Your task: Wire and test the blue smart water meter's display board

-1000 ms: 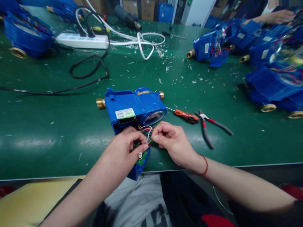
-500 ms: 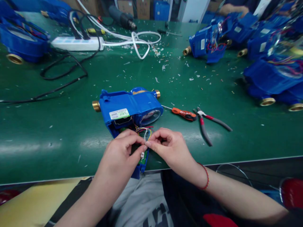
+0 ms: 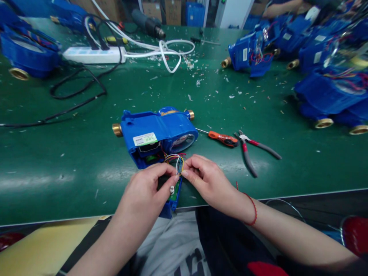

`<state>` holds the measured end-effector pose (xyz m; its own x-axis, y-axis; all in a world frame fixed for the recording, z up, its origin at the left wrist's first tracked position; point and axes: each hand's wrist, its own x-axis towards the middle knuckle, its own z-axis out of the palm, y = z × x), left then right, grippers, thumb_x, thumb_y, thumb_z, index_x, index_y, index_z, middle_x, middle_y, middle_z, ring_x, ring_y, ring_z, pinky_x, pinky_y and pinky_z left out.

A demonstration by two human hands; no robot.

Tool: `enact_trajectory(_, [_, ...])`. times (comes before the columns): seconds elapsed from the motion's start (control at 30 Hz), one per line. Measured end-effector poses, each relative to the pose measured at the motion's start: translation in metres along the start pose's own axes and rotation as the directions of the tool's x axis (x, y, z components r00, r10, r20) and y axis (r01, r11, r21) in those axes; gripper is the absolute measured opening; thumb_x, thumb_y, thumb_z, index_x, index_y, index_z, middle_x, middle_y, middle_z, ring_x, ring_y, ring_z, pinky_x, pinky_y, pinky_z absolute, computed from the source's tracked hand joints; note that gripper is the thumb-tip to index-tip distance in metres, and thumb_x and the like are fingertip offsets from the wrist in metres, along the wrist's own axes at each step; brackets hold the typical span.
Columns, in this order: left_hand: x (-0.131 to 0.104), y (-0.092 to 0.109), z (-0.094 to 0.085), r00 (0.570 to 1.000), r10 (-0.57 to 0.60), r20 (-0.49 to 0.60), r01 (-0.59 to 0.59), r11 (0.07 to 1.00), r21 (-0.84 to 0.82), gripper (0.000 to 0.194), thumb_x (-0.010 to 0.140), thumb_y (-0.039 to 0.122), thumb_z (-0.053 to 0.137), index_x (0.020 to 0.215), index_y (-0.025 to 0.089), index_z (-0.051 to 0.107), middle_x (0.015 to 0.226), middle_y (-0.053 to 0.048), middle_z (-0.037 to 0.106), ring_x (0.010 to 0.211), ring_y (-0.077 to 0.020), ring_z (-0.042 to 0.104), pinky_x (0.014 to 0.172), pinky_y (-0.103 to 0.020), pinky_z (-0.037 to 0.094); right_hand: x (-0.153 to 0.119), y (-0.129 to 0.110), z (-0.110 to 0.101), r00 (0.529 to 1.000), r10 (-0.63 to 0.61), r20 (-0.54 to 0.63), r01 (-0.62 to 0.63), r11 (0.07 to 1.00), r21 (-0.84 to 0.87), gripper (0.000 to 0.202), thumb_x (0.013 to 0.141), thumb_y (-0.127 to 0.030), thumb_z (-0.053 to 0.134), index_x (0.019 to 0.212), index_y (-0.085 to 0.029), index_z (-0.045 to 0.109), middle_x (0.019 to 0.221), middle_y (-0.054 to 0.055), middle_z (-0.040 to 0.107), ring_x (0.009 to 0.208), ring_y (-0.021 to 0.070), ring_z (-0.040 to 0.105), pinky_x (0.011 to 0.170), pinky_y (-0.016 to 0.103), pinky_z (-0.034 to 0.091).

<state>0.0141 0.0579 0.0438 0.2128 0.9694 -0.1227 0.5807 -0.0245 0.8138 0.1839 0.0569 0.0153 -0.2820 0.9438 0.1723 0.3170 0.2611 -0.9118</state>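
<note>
A blue meter housing [image 3: 149, 126] with brass pipe ends lies in front of me, its lower cover open toward me. Thin white, yellow and red wires [image 3: 177, 158] rise out of it. My left hand [image 3: 152, 188] pinches the wires between thumb and forefinger, above the green circuit board [image 3: 174, 194] in the cover. Close beside it on the right, my right hand [image 3: 205, 180] pinches the same wires with thumb and fingertips. The fingers partly hide the wire ends.
Right of the housing lie an orange screwdriver [image 3: 222, 138] and grey-handled cutters [image 3: 250, 147]. A white power strip [image 3: 94, 55] with cables is at back left. More blue meters [image 3: 330, 92] stand at right and far left. Scraps litter the green table [image 3: 71, 153]. A person's arm [image 3: 283, 8] shows at back right.
My right hand has shifted slightly right, leaving a small gap between the fingertips of both hands. More of the yellow wire shows between them.
</note>
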Motion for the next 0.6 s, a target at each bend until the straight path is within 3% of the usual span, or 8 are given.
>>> enact_trajectory(0.1, [0.003,-0.003,0.001,0.999,-0.02,0.04,0.021,1.0,-0.019,0.012,0.076,0.025,0.06,0.079,0.02,0.071,0.075,0.0,0.072,0.069,-0.0152,0.062,0.066,-0.025,0.043,0.001,0.001,-0.001,0.999,-0.027,0.047,0.028,0.999,-0.027,0.015,0.091,-0.012,0.057,0.076,-0.015,0.054,0.073,-0.001,0.053,0.068,0.0089,0.048,0.061,0.021,0.035])
enact_trajectory(0.27, [0.008,-0.002,-0.001,0.998,0.007,0.066,-0.012,0.997,0.075,0.017,0.078,0.028,0.057,0.075,0.019,0.07,0.072,-0.001,0.069,0.064,-0.0152,0.057,0.064,-0.027,0.039,0.002,0.004,-0.004,0.985,-0.144,0.096,0.155,0.981,-0.118,0.015,0.094,-0.013,0.053,0.079,-0.015,0.052,0.075,0.0,0.052,0.069,0.0103,0.047,0.061,0.021,0.035])
enact_trajectory(0.4, [0.009,-0.001,-0.002,0.994,0.048,0.099,-0.062,0.988,0.139,0.018,0.079,0.027,0.055,0.067,0.019,0.065,0.065,0.001,0.062,0.06,-0.0135,0.051,0.061,-0.026,0.035,0.005,0.007,-0.009,0.936,-0.282,0.211,0.332,0.906,-0.261,0.012,0.095,-0.011,0.046,0.085,-0.014,0.05,0.08,0.003,0.051,0.073,0.0134,0.046,0.063,0.024,0.039])
enact_trajectory(0.6, [0.01,-0.001,-0.002,0.991,0.055,0.124,-0.072,0.988,0.139,0.019,0.08,0.025,0.053,0.063,0.019,0.058,0.067,0.001,0.06,0.063,-0.0137,0.051,0.062,-0.026,0.034,0.011,0.011,-0.016,0.863,-0.361,0.353,0.489,0.773,-0.405,0.017,0.099,-0.014,0.039,0.085,-0.014,0.048,0.082,0.006,0.052,0.076,0.0164,0.046,0.067,0.028,0.042])
